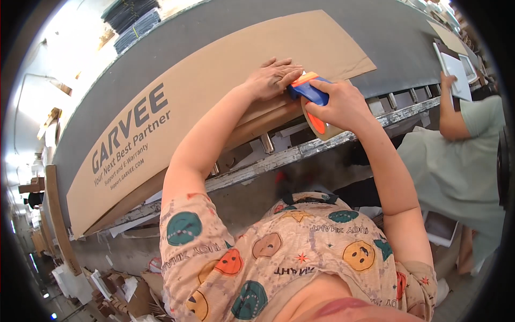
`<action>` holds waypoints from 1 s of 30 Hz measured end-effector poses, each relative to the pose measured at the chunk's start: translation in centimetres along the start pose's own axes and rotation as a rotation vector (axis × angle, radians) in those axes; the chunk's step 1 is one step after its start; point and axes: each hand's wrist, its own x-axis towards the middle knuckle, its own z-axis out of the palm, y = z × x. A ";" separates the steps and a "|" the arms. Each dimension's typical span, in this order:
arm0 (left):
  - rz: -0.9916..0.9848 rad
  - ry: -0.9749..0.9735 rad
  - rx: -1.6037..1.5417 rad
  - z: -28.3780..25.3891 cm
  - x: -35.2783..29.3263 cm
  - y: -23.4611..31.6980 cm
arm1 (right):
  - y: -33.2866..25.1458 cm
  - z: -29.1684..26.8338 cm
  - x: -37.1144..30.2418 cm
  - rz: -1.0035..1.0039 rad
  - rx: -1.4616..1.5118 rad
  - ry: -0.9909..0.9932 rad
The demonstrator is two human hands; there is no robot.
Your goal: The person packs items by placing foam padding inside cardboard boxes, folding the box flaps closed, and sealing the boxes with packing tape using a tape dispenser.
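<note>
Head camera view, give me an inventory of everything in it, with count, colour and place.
Cardboard box: one, brown, lying across the work surface
Tape dispenser: one, blue and orange, at the box's near edge
Work surface: one, grey, under the box
Short metal cylinders: several, silver, along the near side
Stacked goods: dark and bluish, upper left, too blurred to count
Brown strip: one, brown, left of the box
Packing scraps: many, brown and white, lower left
Co-worker: one, pale green top, right
White panels: at least two, white, far right
Patterned shirt: one, beige, lower middle
Left hand: one, bare, on the box
Right hand: one, bare, gripping the dispenser
</note>
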 end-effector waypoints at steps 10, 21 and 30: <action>-0.223 0.141 0.536 2.4 -9.2 3.8 | -1.2 -0.1 2.4 -0.058 0.041 -0.155; -0.248 0.442 0.608 6.7 -8.6 4.0 | -0.8 0.5 4.7 -0.083 -0.033 -0.226; -0.214 0.466 0.725 6.2 -8.8 4.1 | 5.2 12.4 -9.9 -0.044 0.069 0.182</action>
